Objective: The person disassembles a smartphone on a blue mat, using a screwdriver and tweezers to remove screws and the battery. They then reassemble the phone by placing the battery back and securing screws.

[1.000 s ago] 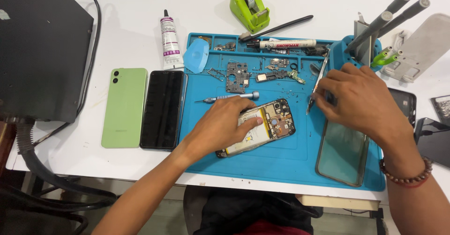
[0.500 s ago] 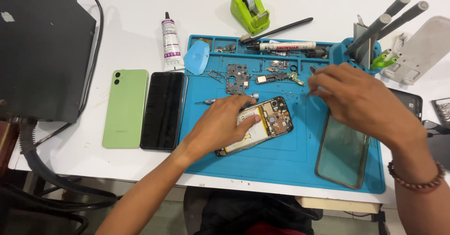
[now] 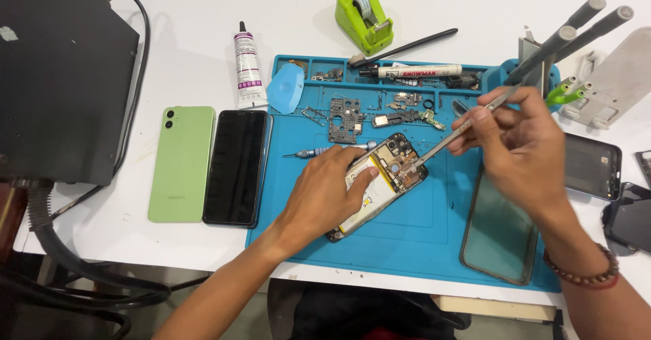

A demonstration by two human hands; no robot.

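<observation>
Two bare hands work over an opened smartphone (image 3: 380, 180) that lies tilted on the blue repair mat (image 3: 420, 238), its inner parts facing up. The left hand (image 3: 325, 197) presses on the phone, fingers spread flat over its lower half — they rest on it and do not close around it. The right hand (image 3: 519, 146) pinches metal tweezers (image 3: 451, 136) between its fingers; the tip reaches the phone's upper end. Near the left hand lies a small screwdriver (image 3: 319, 152). On the white worktop (image 3: 190, 48), left of the mat, lie a green phone back cover (image 3: 180, 163) and a black screen (image 3: 237, 167) side by side.
</observation>
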